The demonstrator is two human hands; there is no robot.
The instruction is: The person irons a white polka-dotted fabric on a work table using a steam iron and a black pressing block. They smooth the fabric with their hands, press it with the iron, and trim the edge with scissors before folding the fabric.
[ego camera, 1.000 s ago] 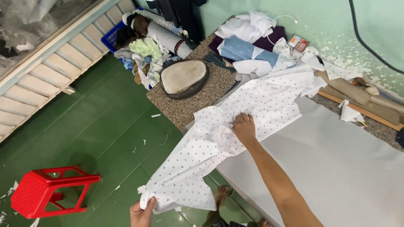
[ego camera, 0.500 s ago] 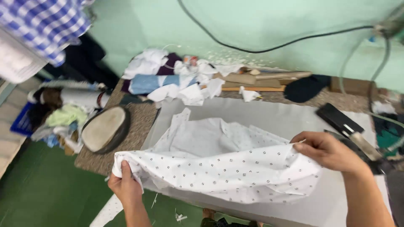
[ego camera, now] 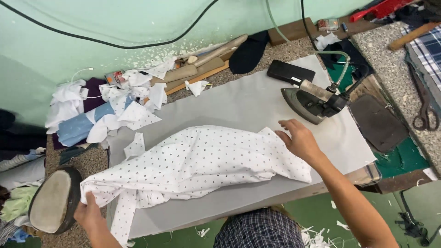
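White dotted shirt (ego camera: pixel 193 163) lies spread on the grey pressing pad (ego camera: pixel 248 98), long axis running from the pad's near-left corner up toward its right middle, slightly tilted. One narrow strip of the cloth hangs over the near-left edge.

Left hand (ego camera: pixel 89 212) at the near-left corner, closed, pinching the bunched end of the shirt. Right hand (ego camera: pixel 301 138) at the shirt's opposite end, fingers open and flat, palm resting on the cloth edge and the pad.

Steam iron (ego camera: pixel 312 103) sits on the pad's far-right part, just beyond the right hand, apart from the shirt; its hose and cord rise toward the wall. A black flat block (ego camera: pixel 291 72) lies on the far edge behind the iron.

Open pad shows along the whole far half and to the right of the shirt. Near edge holds only a thin bare band.

Off the left edge: an oval padded form (ego camera: pixel 53 200) on the speckled worktop (ego camera: pixel 89 160), touching or nearly touching the left hand's side. Heap of white and blue cloth scraps (ego camera: pixel 108 108) at the far-left corner. Scissors (ego camera: pixel 425 108) on the far right counter, well apart.
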